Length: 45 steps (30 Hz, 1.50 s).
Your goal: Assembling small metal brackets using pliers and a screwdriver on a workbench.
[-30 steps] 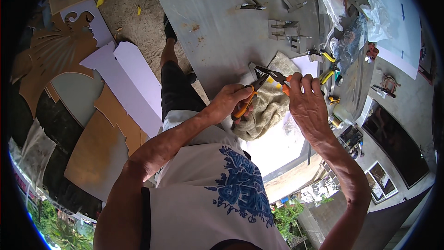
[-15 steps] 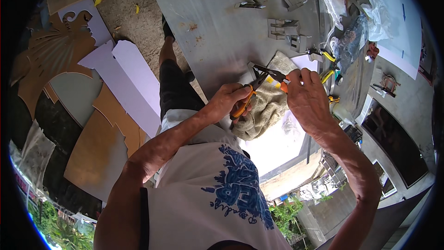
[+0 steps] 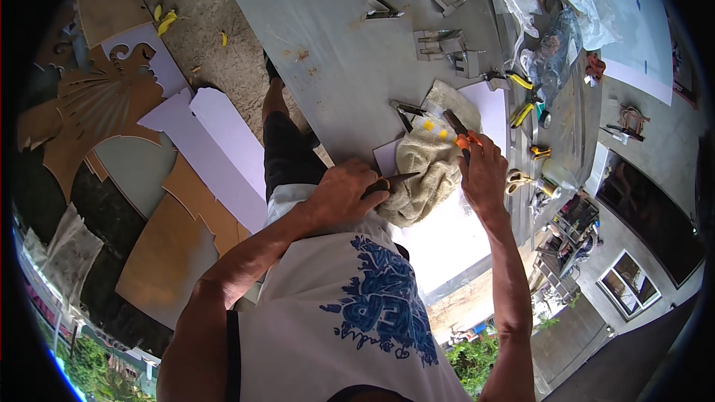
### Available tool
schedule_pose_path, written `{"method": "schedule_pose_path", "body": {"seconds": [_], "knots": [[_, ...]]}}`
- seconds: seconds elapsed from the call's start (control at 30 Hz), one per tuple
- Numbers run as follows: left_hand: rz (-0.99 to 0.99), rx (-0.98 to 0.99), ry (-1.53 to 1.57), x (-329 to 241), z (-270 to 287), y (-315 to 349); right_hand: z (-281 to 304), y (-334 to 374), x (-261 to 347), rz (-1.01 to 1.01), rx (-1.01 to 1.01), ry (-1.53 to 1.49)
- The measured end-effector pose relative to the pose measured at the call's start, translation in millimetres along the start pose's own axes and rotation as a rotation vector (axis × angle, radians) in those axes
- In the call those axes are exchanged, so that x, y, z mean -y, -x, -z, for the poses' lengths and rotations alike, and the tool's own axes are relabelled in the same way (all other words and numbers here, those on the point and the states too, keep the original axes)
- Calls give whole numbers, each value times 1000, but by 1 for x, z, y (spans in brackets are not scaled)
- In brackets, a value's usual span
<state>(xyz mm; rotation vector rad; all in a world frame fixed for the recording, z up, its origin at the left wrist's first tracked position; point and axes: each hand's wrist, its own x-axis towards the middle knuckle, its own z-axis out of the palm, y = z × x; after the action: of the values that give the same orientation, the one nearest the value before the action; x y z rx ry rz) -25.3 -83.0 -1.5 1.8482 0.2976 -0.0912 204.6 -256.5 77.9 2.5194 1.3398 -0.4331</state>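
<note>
My left hand [image 3: 344, 192] is closed around dark-jawed, pointed pliers [image 3: 402, 178], whose tip lies over a crumpled tan cloth [image 3: 432, 158]. In my right hand [image 3: 484, 179] is a second pair of pliers [image 3: 453, 120] with orange-and-black handles, its dark jaws pointing away from me above the cloth. A small bent metal piece [image 3: 407, 113] rests at the far left edge of the cloth, apart from both tools. Yellow patches show on the cloth beside it.
Several small metal parts [image 3: 441, 46] stand on the grey metal table [image 3: 328, 15]. To the right lie yellow-handled pliers [image 3: 523, 113], scissors [image 3: 517, 180] and plastic bags [image 3: 555, 52]. Brown cut-out panels [image 3: 112, 104] and pale lilac sheets [image 3: 212, 141] are at left.
Both pliers have come away from the small metal piece, which now rests by the cloth. My left hand has drawn back toward my body, and my right hand has moved slightly nearer me.
</note>
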Motion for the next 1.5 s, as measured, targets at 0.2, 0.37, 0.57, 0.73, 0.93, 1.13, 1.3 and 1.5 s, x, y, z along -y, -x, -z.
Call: {"method": "schedule_pose_path", "body": {"seconds": [0.2,0.37,0.57,0.73,0.93,1.13,1.3,1.5], "knots": [[-256,-30,-312,-8,-24,-18,-10,-2,47,-85,-335,-195],[-422,-206,-427,-9,-25,-30,-5,-38,98,34,-393,-570],[-317,-407,-82,15,-13,-36,-19,-66,108,37,-393,-401],[-93,-424,88,5,12,-57,-15,-68,107,122,-484,-381],[-273,-323,272,-20,34,-70,38,-24,95,112,-509,-958],[-389,-176,405,-71,31,-66,59,26,78,-23,-537,-1014],[-132,20,707,-84,11,-49,46,50,71,-138,-507,-1013],[-88,4,753,-89,2,-34,61,79,77,-215,-554,-1062]]}}
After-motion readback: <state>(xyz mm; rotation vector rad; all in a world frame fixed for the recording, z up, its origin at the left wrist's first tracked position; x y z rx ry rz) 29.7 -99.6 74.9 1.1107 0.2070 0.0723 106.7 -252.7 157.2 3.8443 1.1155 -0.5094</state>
